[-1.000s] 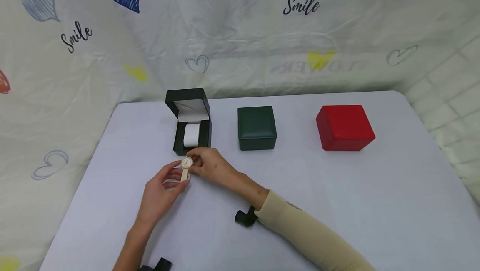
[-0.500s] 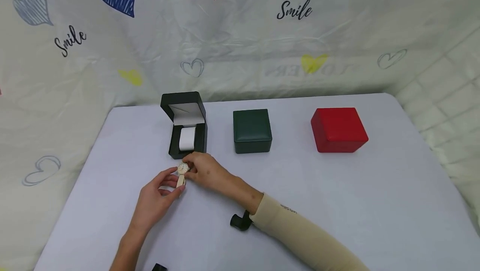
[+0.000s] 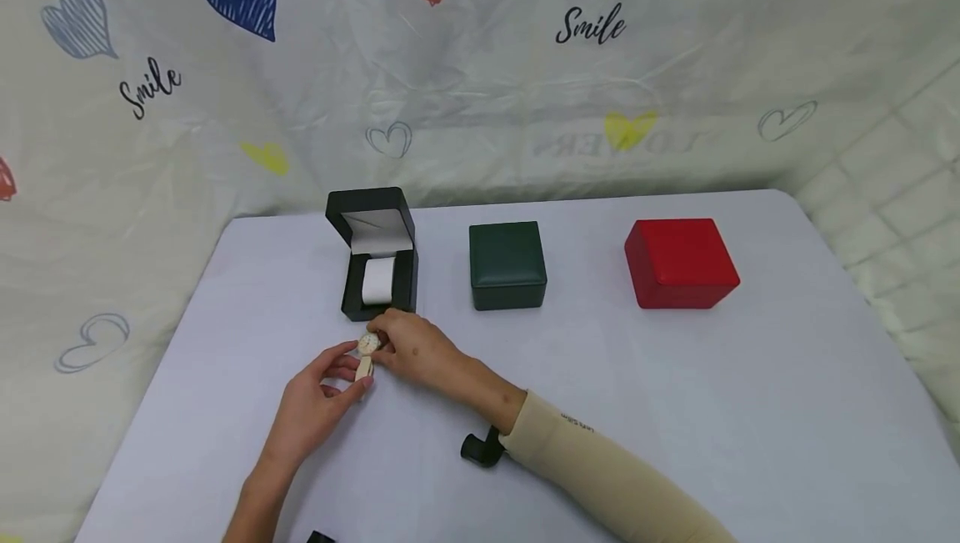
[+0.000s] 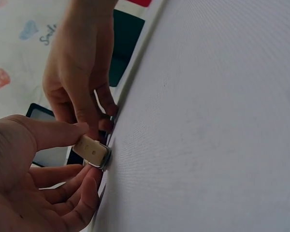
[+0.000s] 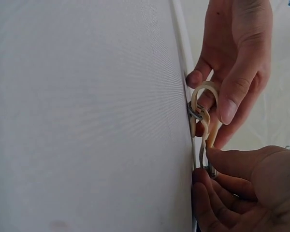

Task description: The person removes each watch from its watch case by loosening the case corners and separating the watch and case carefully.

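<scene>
A small watch (image 3: 368, 344) with a round pale dial and a cream strap is held between both hands, just in front of an open black watch box (image 3: 378, 284). My left hand (image 3: 318, 401) pinches the strap between thumb and fingers. My right hand (image 3: 420, 351) pinches the watch near its case. In the left wrist view, the strap (image 4: 89, 150) shows its holes and a metal buckle under the left thumb. In the right wrist view, the strap (image 5: 208, 87) forms a loop, with the metal buckle (image 5: 195, 111) on it. The right fingertips partly hide the case.
The black box's lid stands up, and a white cushion (image 3: 378, 280) sits inside. To its right are a closed green box (image 3: 507, 266) and a closed red box (image 3: 681, 263). All rest on a white table (image 3: 637, 409) against a patterned curtain (image 3: 480, 67).
Both hands have drawn the watch slightly toward the person, away from the black box. The grips look the same, and the head view has shifted slightly.
</scene>
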### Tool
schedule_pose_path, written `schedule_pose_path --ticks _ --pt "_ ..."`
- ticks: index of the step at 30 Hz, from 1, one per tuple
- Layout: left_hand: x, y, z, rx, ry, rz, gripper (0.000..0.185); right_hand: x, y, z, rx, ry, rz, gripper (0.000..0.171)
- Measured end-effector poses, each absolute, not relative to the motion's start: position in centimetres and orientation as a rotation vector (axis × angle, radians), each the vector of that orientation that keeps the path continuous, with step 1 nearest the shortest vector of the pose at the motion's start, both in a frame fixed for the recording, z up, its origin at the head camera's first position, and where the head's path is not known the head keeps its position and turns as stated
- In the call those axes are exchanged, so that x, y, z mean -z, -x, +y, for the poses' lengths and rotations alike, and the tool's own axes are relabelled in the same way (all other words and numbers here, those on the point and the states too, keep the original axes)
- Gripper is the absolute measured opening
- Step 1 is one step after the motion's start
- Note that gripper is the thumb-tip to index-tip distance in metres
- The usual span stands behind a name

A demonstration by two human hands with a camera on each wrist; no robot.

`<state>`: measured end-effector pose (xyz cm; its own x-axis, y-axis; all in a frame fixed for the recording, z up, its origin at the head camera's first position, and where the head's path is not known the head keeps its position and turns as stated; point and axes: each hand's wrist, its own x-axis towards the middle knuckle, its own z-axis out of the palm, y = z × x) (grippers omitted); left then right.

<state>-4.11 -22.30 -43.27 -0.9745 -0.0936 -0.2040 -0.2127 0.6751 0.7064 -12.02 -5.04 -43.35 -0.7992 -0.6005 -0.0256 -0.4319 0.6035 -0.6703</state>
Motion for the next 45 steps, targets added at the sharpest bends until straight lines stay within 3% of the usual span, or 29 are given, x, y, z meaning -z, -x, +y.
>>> schedule_pose_path --ticks 28,45 --pt "43.1 4.5 -22.8 -1.109 0.251 2.650 0.062 43.4 12.4 -4.3 1.025 0.707 2.507 0.040" --pt "42.6 4.5 -21.9 -1.281 0.208 2.853 0.044 42.1 12.3 -2.2 1.117 0.692 2.548 0.035"
